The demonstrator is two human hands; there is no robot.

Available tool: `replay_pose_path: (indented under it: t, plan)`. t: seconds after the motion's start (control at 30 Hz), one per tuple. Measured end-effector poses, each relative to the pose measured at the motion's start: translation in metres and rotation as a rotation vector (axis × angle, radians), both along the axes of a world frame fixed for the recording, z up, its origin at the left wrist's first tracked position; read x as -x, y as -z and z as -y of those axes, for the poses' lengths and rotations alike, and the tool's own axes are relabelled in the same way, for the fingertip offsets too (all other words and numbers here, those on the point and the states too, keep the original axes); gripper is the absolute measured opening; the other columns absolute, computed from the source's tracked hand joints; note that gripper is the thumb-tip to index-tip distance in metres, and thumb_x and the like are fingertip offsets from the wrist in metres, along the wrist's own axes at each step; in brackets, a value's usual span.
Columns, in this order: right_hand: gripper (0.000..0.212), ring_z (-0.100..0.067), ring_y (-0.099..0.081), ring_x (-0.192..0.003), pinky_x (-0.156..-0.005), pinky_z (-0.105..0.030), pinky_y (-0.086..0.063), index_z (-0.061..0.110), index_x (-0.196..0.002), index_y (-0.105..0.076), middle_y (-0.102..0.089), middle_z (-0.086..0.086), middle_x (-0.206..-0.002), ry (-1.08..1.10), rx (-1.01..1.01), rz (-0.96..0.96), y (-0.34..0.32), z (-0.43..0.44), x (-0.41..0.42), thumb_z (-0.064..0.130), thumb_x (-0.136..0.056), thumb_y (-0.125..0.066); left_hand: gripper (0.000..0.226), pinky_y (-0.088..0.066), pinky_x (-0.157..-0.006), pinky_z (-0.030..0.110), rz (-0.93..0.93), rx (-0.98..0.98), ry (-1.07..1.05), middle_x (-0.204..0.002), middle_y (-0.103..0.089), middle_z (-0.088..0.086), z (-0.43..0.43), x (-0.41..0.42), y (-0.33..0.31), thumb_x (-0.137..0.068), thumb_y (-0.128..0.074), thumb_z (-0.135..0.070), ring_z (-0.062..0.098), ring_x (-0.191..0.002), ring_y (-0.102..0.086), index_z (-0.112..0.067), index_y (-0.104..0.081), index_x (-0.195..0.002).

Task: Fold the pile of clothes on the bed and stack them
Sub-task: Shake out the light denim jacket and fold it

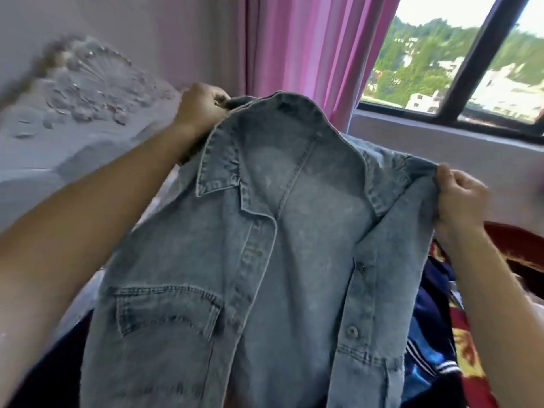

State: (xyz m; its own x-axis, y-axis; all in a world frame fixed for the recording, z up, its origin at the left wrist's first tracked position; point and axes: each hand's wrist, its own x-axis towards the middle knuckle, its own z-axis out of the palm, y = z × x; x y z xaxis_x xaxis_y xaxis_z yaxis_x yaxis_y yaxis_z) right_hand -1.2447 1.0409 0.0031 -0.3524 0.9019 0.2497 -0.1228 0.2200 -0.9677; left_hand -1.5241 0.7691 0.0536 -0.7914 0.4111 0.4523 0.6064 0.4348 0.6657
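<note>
One denim jacket [265, 260] hangs open-fronted in the air, spread between both hands above mixed clothes [435, 343]. Left hand [203, 106] clenches the shoulder beside the collar; right hand [459, 198] pinches the opposite shoulder seam.

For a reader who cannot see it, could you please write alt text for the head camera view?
Two hands hold up a faded denim shirt by its shoulders, front open and collar up: the left hand grips one shoulder, the right hand the other. Behind it are a pink curtain, a window and more clothes at lower right.
</note>
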Motion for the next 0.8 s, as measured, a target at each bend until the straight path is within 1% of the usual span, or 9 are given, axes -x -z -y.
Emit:
replay_pose_path:
  t: [0.07,0.1,0.17,0.27,0.37,0.43,0.5,0.57,0.8]
  plan:
    - [0.012,-0.013,-0.047,-0.068,-0.050,-0.017,-0.041,0.018,-0.101,-0.062,-0.069,0.001,-0.098,-0.056,0.017,0.171,0.034,-0.017,0.018,0.016,-0.094,-0.053,0.038,-0.044,-0.084,0.032,0.020,0.182,-0.079,-0.111,-0.063,0.015,-0.031,-0.017,0.030,-0.086,-0.062,-0.032,0.026,-0.103,-0.057,-0.009,-0.059,-0.116]
    - [0.028,-0.014,-0.050,-0.071,-0.053,-0.018,-0.044,0.011,-0.122,-0.051,-0.061,-0.010,-0.118,-0.095,0.067,0.307,0.056,-0.023,0.023,0.012,-0.094,-0.051,0.052,-0.040,-0.093,0.036,0.095,0.330,-0.107,-0.127,-0.053,0.020,-0.045,-0.007,0.061,-0.086,-0.061,-0.036,0.033,-0.117,-0.050,-0.008,-0.048,-0.129]
    - [0.049,-0.020,-0.054,-0.082,-0.065,-0.026,-0.047,0.003,-0.139,-0.034,-0.050,-0.015,-0.122,-0.126,0.187,0.559,0.117,-0.025,0.016,0.012,-0.094,-0.051,0.070,-0.034,-0.103,0.041,0.322,0.508,-0.159,-0.142,-0.036,0.021,-0.054,-0.006,0.130,-0.086,-0.059,-0.042,0.037,-0.130,-0.036,-0.009,-0.030,-0.141]
    - [0.058,-0.022,-0.051,-0.094,-0.073,-0.032,-0.043,0.006,-0.133,-0.042,-0.053,-0.012,-0.123,-0.172,0.186,0.877,0.213,-0.011,-0.014,0.027,-0.081,-0.060,0.068,-0.029,-0.107,0.042,0.525,0.722,-0.091,-0.144,-0.032,0.017,-0.039,-0.035,0.250,-0.090,-0.053,-0.039,0.037,-0.132,-0.030,-0.015,-0.022,-0.145]
    - [0.045,-0.029,-0.051,-0.108,-0.082,-0.033,-0.040,0.005,-0.130,-0.043,-0.052,-0.015,-0.125,-0.285,0.290,1.187,0.296,0.023,-0.046,0.018,-0.089,-0.057,0.071,-0.027,-0.110,0.041,0.756,0.910,0.029,-0.151,-0.020,0.018,-0.004,-0.093,0.352,-0.093,-0.049,-0.038,0.037,-0.138,-0.020,-0.016,-0.011,-0.149]
    - [0.043,-0.033,-0.051,-0.113,-0.088,-0.035,-0.043,0.003,-0.126,-0.043,-0.052,-0.017,-0.124,-0.344,0.324,1.331,0.343,0.053,-0.066,0.020,-0.090,-0.057,0.070,-0.029,-0.109,0.039,0.879,0.989,0.061,-0.150,-0.022,0.019,0.025,-0.133,0.405,-0.094,-0.048,-0.036,0.036,-0.137,-0.024,-0.015,-0.009,-0.149]
    - [0.052,-0.034,-0.047,-0.119,-0.094,-0.035,-0.042,0.005,-0.133,-0.037,-0.047,-0.021,-0.132,-0.399,0.327,1.481,0.379,0.079,-0.083,0.028,-0.090,-0.056,0.069,-0.033,-0.104,0.036,0.943,1.044,0.102,-0.145,-0.031,0.019,0.048,-0.171,0.441,-0.095,-0.046,-0.034,0.035,-0.132,-0.034,-0.014,-0.009,-0.149]
    - [0.056,-0.032,-0.043,-0.124,-0.095,-0.033,-0.038,0.009,-0.138,-0.031,-0.042,-0.018,-0.136,-0.442,0.323,1.584,0.403,0.101,-0.096,0.033,-0.092,-0.053,0.066,-0.032,-0.105,0.031,0.992,1.076,0.148,-0.147,-0.028,0.017,0.062,-0.199,0.460,-0.096,-0.045,-0.033,0.031,-0.134,-0.034,-0.014,-0.011,-0.149]
    - [0.067,-0.027,-0.040,-0.127,-0.098,-0.033,-0.037,0.015,-0.143,-0.019,-0.040,-0.012,-0.136,-0.374,0.299,1.649,0.456,0.140,-0.127,0.040,-0.091,-0.052,0.053,-0.036,-0.097,0.028,0.956,0.964,0.191,-0.145,-0.032,0.010,0.044,-0.222,0.477,-0.096,-0.045,-0.027,0.024,-0.126,-0.042,-0.019,-0.024,-0.145]
